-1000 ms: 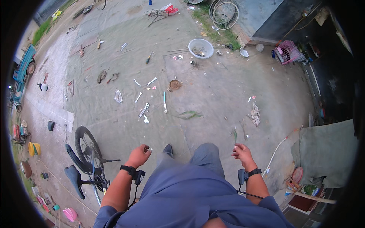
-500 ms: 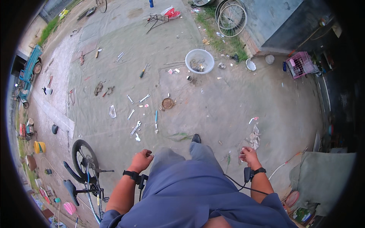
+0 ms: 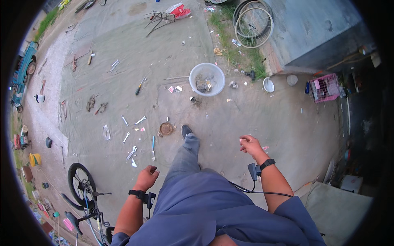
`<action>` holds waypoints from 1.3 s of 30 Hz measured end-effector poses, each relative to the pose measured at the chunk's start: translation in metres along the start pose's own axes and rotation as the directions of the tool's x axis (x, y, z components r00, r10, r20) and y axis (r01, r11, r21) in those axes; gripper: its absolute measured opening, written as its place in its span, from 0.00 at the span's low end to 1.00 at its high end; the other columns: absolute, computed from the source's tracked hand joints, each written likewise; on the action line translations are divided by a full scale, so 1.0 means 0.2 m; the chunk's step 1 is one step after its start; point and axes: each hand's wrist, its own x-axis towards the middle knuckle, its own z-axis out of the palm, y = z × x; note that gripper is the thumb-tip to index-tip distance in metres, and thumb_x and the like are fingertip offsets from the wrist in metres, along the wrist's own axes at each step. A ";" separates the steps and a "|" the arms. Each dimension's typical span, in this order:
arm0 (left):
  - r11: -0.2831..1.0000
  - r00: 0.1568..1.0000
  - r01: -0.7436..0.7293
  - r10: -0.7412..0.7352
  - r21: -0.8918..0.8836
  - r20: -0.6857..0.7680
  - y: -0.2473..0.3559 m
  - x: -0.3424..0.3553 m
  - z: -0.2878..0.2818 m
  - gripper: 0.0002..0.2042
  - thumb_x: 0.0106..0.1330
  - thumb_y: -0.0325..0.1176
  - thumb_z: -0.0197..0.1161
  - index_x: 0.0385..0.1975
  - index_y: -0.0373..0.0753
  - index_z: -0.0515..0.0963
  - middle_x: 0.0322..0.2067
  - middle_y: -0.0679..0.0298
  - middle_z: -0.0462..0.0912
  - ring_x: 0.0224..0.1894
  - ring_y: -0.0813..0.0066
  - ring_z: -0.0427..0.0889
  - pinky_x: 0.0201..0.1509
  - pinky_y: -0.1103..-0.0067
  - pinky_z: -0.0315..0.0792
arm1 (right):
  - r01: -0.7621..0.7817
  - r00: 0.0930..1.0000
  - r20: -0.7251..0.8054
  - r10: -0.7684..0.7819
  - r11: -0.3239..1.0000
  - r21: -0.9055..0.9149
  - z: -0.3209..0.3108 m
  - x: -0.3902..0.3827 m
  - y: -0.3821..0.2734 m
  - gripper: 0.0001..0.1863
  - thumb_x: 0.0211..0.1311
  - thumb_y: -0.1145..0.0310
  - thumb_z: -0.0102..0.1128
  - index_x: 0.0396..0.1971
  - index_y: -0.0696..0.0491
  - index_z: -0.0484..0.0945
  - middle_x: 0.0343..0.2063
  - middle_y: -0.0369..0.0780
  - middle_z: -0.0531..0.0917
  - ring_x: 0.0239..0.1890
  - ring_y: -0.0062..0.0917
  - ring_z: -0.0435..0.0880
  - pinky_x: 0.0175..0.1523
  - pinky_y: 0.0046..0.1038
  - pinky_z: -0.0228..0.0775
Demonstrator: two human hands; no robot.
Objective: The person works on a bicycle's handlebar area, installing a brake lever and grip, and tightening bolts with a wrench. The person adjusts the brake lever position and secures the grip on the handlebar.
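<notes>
My left hand (image 3: 148,177) hangs loosely curled, fingers a little apart, above the ground left of my grey trouser leg (image 3: 182,158), with nothing visible in it. My right hand (image 3: 249,146) is out to the right, fingers bent and parted, holding nothing I can make out. My dark shoe (image 3: 186,130) is forward beside a rusty round dish (image 3: 166,128). Nearby lie wrenches (image 3: 132,152), a blue-handled tool (image 3: 153,144) and a screwdriver (image 3: 140,85). A translucent basin (image 3: 207,78) with small items stands ahead.
A bicycle (image 3: 82,188) lies at lower left. Farther left are a teal three-wheeler (image 3: 26,71) and yellow bucket (image 3: 35,159). At upper right, wheels (image 3: 251,26) lean by a concrete block (image 3: 316,28), near a pink cage (image 3: 325,88). A metal frame (image 3: 160,20) lies at the back.
I have stepped forward, so the basin and tools sit nearer and the bicycle slips back. My right hand has swung forward and left; my left hand has moved slightly back.
</notes>
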 end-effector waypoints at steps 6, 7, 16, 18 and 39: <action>0.973 0.999 -0.032 0.022 -0.227 -0.044 0.31 0.39 -0.03 0.18 0.70 0.34 0.63 0.53 0.27 0.77 0.40 0.50 0.88 0.41 0.65 0.89 0.47 0.73 0.81 | 0.168 0.982 0.134 -0.132 0.936 -0.308 0.07 0.63 -0.40 0.21 0.68 0.59 0.64 0.55 0.56 0.80 0.36 0.39 0.84 0.31 0.22 0.87 0.34 0.25 0.76; 0.973 0.998 -0.021 0.008 -0.228 -0.056 0.33 0.41 -0.03 0.18 0.69 0.34 0.63 0.52 0.27 0.77 0.40 0.49 0.88 0.40 0.64 0.90 0.48 0.72 0.81 | 0.185 0.979 0.148 -0.142 0.922 -0.339 0.10 0.71 -0.46 0.21 0.68 0.59 0.64 0.55 0.56 0.80 0.36 0.39 0.85 0.30 0.22 0.87 0.35 0.25 0.77; 0.752 0.923 0.325 -0.386 -0.573 0.017 0.30 0.66 0.17 0.16 0.69 0.29 0.61 0.53 0.27 0.75 0.40 0.51 0.87 0.38 0.67 0.89 0.39 0.76 0.81 | 0.417 0.903 0.345 -0.256 0.714 -0.562 0.47 1.52 -0.80 0.27 0.61 0.56 0.67 0.57 0.54 0.80 0.45 0.47 0.85 0.50 0.39 0.83 0.58 0.37 0.75; 0.658 0.879 0.393 -0.474 -0.642 0.052 0.25 0.73 0.27 0.17 0.69 0.28 0.60 0.54 0.27 0.74 0.40 0.52 0.86 0.38 0.68 0.89 0.38 0.77 0.80 | 0.422 0.902 0.362 -0.235 0.659 -0.622 0.55 1.76 -0.80 0.27 0.62 0.57 0.67 0.59 0.53 0.79 0.46 0.47 0.85 0.51 0.39 0.83 0.57 0.37 0.75; 0.365 0.595 0.706 -0.771 -0.607 0.229 0.01 1.05 0.82 0.15 0.70 0.28 0.60 0.53 0.28 0.75 0.36 0.57 0.85 0.31 0.73 0.84 0.36 0.77 0.81 | 0.475 0.880 0.447 -0.160 0.293 -0.830 1.05 3.22 -0.34 0.32 0.57 0.63 0.73 0.62 0.49 0.71 0.62 0.43 0.73 0.61 0.42 0.77 0.62 0.41 0.74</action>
